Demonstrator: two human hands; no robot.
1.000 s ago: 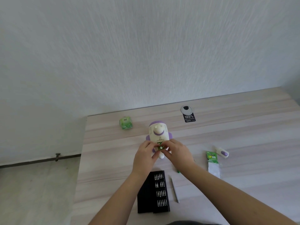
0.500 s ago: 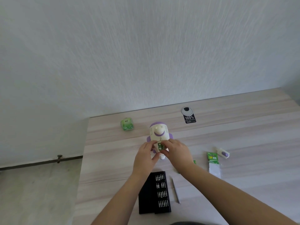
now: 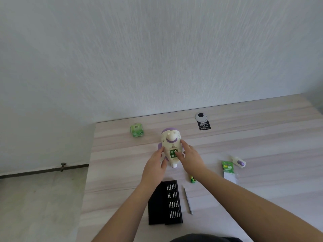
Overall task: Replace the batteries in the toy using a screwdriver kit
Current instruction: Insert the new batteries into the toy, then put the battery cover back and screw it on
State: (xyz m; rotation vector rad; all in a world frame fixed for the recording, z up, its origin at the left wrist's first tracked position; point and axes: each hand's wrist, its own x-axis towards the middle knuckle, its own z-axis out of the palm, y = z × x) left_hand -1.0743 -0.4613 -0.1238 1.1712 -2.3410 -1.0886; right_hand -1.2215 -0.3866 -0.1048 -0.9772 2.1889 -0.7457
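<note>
The right hand (image 3: 189, 158) presses its fingertips on the green batteries (image 3: 173, 153) in the open compartment of the toy (image 3: 170, 145) lying on the table (image 3: 262, 137), while the left hand (image 3: 155, 162) steadies its side with relaxed fingers. New cells seem seated; the purple cover (image 3: 239, 162) (well apart, right) and the screwdriver (image 3: 187, 199) wait for closing.

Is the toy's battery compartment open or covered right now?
Open. Green batteries show in the bay of the toy, and a small white and purple piece, probably the cover, lies apart on the table.
</note>
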